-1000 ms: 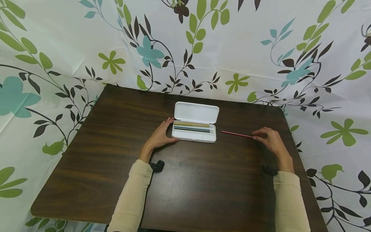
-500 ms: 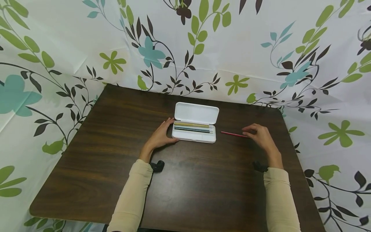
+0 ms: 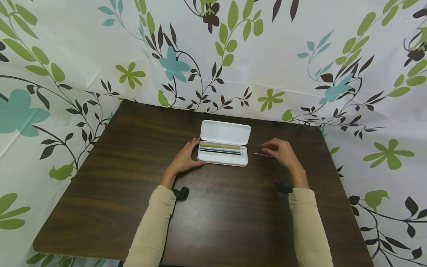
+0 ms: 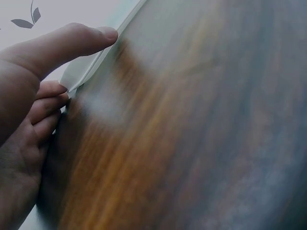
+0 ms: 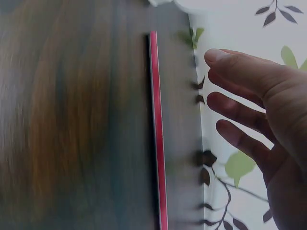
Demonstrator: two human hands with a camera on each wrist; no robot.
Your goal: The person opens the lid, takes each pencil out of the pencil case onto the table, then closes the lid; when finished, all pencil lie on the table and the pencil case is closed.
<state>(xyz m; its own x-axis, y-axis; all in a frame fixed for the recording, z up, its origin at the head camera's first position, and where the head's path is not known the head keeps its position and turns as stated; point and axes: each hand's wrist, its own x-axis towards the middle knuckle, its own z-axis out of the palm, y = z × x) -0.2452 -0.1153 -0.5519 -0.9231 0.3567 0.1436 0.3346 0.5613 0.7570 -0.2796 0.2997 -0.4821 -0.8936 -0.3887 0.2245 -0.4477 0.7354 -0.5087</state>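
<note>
A white pencil case (image 3: 221, 158) lies open on the table, holding several pencils (image 3: 221, 149) in yellowish and dark colours. My left hand (image 3: 182, 160) holds its left end, with the thumb at the front edge and the fingers at the back corner; in the left wrist view the thumb (image 4: 72, 45) lies against the case rim. Right of the case, a red pencil (image 5: 157, 120) lies on the table. Over its right part is my right hand (image 3: 282, 152), fingers loosely bent and holding nothing; the right wrist view shows a gap between fingers and pencil.
The raised lid (image 3: 225, 132) of the case leans back toward the far edge. A dark wood table (image 3: 230, 218) carries everything, and a white cloth with leaf print (image 3: 280, 48) hangs behind and around it.
My right hand has moved left along the red pencil, from its right end toward the case. The pencil stays where it was, and my left hand keeps its place on the case.
</note>
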